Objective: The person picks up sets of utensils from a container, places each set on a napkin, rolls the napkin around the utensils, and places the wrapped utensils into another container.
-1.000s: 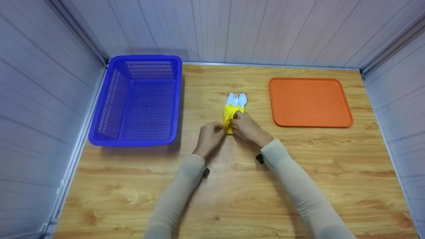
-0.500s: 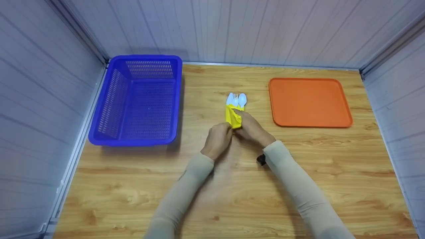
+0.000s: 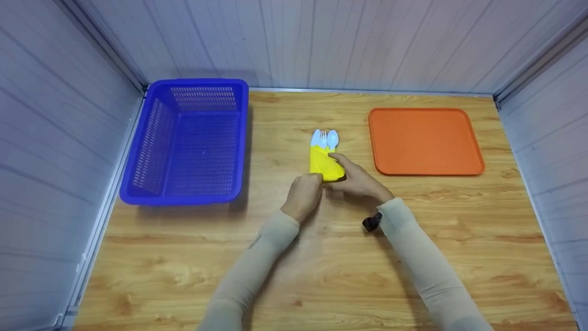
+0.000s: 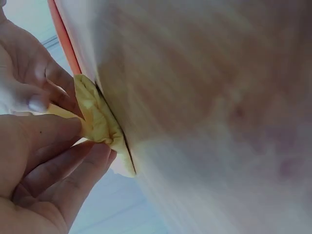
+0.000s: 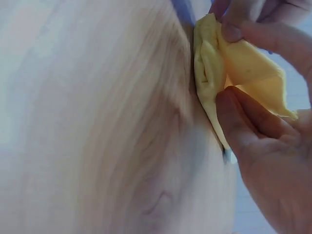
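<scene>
A pale plastic knife (image 3: 315, 138), fork (image 3: 324, 138) and spoon (image 3: 332, 139) lie side by side on the table. Around their lower parts sits a yellow napkin (image 3: 324, 163), leaving the upper ends exposed. My left hand (image 3: 303, 196) pinches the napkin's near left corner between thumb and fingers. Curved about the right side is my right hand (image 3: 360, 180), its fingers and thumb holding the loose flap. In the right wrist view the napkin (image 5: 256, 68) has layered folds and a raised flap. The handles are hidden inside the cloth.
A blue perforated basket (image 3: 243, 151) stands to the left. At the right lies an orange tray (image 3: 425, 142). The wooden table (image 3: 303, 276) meets pale panel walls (image 3: 294, 46) at its back and sides.
The napkin's flap has spread to the right, giving a smoother slanted front. My left hand has moved right to the near corner, and the right hand has shifted slightly right.
</scene>
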